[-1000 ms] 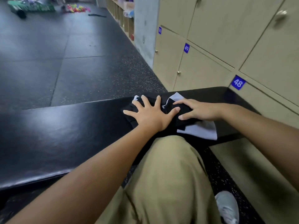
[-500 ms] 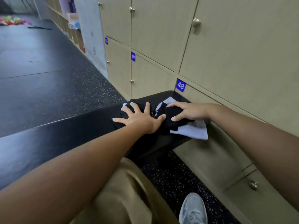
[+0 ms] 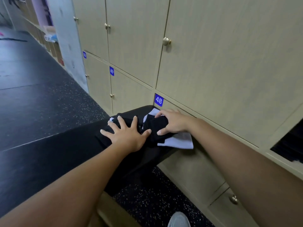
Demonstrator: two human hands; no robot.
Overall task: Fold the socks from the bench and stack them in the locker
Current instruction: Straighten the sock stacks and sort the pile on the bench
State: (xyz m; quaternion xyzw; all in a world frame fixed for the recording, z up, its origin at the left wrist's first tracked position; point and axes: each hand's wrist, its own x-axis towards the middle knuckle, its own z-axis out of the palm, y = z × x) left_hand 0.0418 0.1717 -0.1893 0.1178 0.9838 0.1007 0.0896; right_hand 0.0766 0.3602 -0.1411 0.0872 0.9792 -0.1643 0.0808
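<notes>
Pressing: a person's left hand [image 3: 127,135] lay flat, fingers spread wide, on a pile of black socks [image 3: 129,122] at the far right end of a black padded bench [image 3: 49,154].
Gripping: the right hand [image 3: 172,122] had its fingers curled over a folded black sock [image 3: 157,128], thumb tucked against the sock's near edge.
Underneath: a white sock [image 3: 178,141] lay beneath the black one, its near corner hanging just past the bench edge; more white showed at the far side of the pile.
Lockers: pale wood doors [image 3: 213,63] with round brass knobs rose just right of the bench, blue number plate 48 [image 3: 158,100] directly beyond the right hand, plate 49 [image 3: 111,71] farther along.
Open locker: a dark compartment [image 3: 288,145] showed at the right edge; its contents could not be made out.
Floor: black speckled rubber [image 3: 155,202], with a grey shoe [image 3: 179,220] at the near edge.
</notes>
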